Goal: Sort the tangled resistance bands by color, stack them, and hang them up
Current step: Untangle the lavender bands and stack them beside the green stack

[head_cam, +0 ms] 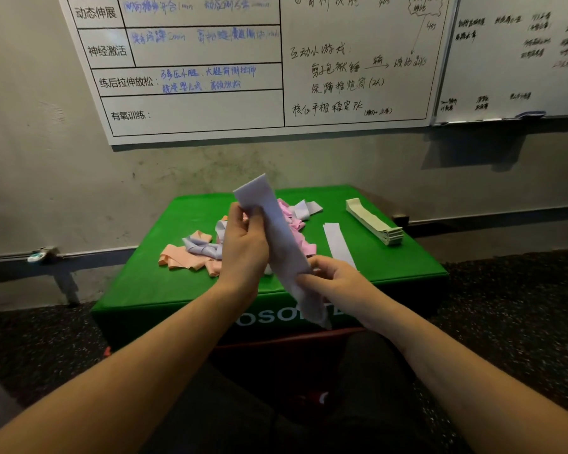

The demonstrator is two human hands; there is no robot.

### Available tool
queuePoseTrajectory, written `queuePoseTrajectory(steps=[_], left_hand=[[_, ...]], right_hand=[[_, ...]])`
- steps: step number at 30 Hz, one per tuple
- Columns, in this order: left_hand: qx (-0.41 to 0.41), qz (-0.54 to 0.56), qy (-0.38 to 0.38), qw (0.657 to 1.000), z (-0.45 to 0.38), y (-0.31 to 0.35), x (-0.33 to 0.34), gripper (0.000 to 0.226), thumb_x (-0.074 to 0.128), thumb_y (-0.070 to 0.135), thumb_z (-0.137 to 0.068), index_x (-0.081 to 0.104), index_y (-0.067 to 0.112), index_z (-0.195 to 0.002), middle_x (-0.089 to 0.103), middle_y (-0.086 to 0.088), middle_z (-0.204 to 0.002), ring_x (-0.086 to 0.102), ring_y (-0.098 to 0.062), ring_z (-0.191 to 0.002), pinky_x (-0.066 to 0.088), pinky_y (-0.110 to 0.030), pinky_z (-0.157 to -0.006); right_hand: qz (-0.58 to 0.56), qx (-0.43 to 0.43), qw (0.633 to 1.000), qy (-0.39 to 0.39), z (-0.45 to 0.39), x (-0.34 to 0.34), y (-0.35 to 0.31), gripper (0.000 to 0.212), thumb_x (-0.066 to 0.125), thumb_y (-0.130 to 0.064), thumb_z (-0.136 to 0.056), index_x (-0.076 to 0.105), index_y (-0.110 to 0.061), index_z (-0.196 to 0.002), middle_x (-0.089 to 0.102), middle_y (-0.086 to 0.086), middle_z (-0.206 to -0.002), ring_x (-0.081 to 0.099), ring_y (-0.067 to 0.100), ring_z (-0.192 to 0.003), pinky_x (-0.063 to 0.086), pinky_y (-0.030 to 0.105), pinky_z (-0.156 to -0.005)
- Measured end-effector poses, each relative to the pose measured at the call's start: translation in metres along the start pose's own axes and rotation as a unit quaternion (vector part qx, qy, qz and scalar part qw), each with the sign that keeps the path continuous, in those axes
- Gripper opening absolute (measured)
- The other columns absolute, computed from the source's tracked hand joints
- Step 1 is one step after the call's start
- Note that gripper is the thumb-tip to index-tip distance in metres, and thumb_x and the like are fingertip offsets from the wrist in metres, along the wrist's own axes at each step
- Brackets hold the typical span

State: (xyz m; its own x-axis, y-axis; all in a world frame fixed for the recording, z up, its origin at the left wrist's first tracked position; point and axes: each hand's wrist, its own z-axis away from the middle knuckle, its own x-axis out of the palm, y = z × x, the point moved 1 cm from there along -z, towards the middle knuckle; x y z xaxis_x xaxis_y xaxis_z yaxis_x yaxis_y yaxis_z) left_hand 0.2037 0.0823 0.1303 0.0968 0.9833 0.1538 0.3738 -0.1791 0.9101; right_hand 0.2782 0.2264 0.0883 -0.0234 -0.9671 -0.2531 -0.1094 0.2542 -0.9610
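Both hands hold one flat lavender resistance band [277, 231] up above the green box [138, 283]. My left hand [245, 244] pinches its upper part and my right hand [328, 276] grips its lower part. Behind them a tangled pile [194, 253] of peach, lavender and pink bands lies on the box top. A single lavender band [336, 242] lies flat to the right. A neat stack of pale green bands [374, 222] sits at the box's far right.
The green box stands against a grey wall, with a red box [276, 345] under it. Two whiteboards [210, 103] with writing hang above. Dark speckled floor [505, 322] lies on both sides. A metal rail [66, 257] runs along the wall at left.
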Motion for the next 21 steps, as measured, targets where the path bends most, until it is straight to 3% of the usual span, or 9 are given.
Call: queuePoseTrajectory(steps=[3,7,10,12,16,18,21], left_hand=[[-0.015,-0.057,0.062,0.996,-0.007,-0.011,-0.009,0.013,0.041,0.024,-0.106,0.05,0.026,-0.097,0.057,0.001,-0.089,0.052,-0.01,-0.08,0.041,-0.033,-0.077],[-0.014,-0.092,0.12,0.988,-0.014,-0.024,-0.025,0.012,0.039,0.02,-0.106,0.048,0.016,-0.113,0.058,-0.007,-0.102,0.053,-0.022,-0.093,0.041,-0.034,-0.083],[0.016,-0.123,0.112,0.986,-0.015,-0.03,-0.033,0.015,0.038,0.02,-0.107,0.047,0.012,-0.115,0.055,-0.008,-0.103,0.05,-0.021,-0.091,0.041,-0.034,-0.079],[0.007,-0.11,0.118,0.987,-0.017,-0.032,-0.036,0.01,0.039,0.022,-0.107,0.045,0.014,-0.109,0.052,-0.009,-0.096,0.047,-0.018,-0.084,0.039,-0.032,-0.072],[-0.028,-0.079,0.139,0.987,-0.022,-0.033,-0.043,0.008,0.04,0.022,-0.105,0.047,0.018,-0.107,0.055,-0.001,-0.09,0.049,-0.015,-0.083,0.042,-0.033,-0.073],[-0.058,-0.068,0.142,0.986,-0.027,-0.036,-0.049,0.01,0.04,0.023,-0.104,0.048,0.02,-0.109,0.058,-0.003,-0.096,0.054,-0.021,-0.089,0.046,-0.036,-0.077],[-0.109,-0.056,0.125,0.985,-0.031,-0.042,-0.057,0.013,0.042,0.025,-0.102,0.048,0.024,-0.114,0.06,-0.007,-0.109,0.06,-0.026,-0.098,0.053,-0.045,-0.085]], right_hand=[[-0.015,-0.024,0.999,0.026,0.004,0.001,0.007,0.022,0.064,-0.021,-0.096,0.053,-0.025,-0.115,0.056,0.003,-0.064,0.046,0.015,-0.053,0.037,0.023,-0.05],[0.005,-0.032,0.999,0.024,0.01,0.001,0.012,0.019,0.066,-0.036,-0.093,0.056,-0.02,-0.098,0.051,0.009,-0.069,0.044,0.019,-0.061,0.036,0.027,-0.059],[0.054,-0.023,0.998,0.018,0.012,-0.001,0.009,0.047,0.066,-0.06,-0.084,0.059,-0.016,-0.071,0.052,-0.005,-0.062,0.047,0.01,-0.058,0.035,0.022,-0.059],[0.056,-0.005,0.998,-0.005,0.014,-0.005,0.008,0.05,0.068,-0.068,-0.078,0.058,-0.021,-0.065,0.05,-0.009,-0.06,0.044,0.008,-0.054,0.032,0.017,-0.053],[0.025,0.027,0.99,-0.134,0.02,-0.015,0.008,0.028,0.081,-0.035,-0.078,0.063,-0.016,-0.087,0.062,-0.005,-0.08,0.057,0.008,-0.073,0.046,0.021,-0.069],[-0.012,0.026,0.985,-0.169,0.023,-0.02,0.008,0.025,0.078,-0.02,-0.077,0.063,-0.015,-0.097,0.066,-0.005,-0.09,0.061,0.01,-0.083,0.049,0.025,-0.076],[-0.166,0.056,0.965,-0.194,0.028,-0.028,0.006,0.034,0.073,-0.018,-0.071,0.066,-0.011,-0.103,0.069,0.005,-0.109,0.065,0.026,-0.104,0.054,0.036,-0.088]])
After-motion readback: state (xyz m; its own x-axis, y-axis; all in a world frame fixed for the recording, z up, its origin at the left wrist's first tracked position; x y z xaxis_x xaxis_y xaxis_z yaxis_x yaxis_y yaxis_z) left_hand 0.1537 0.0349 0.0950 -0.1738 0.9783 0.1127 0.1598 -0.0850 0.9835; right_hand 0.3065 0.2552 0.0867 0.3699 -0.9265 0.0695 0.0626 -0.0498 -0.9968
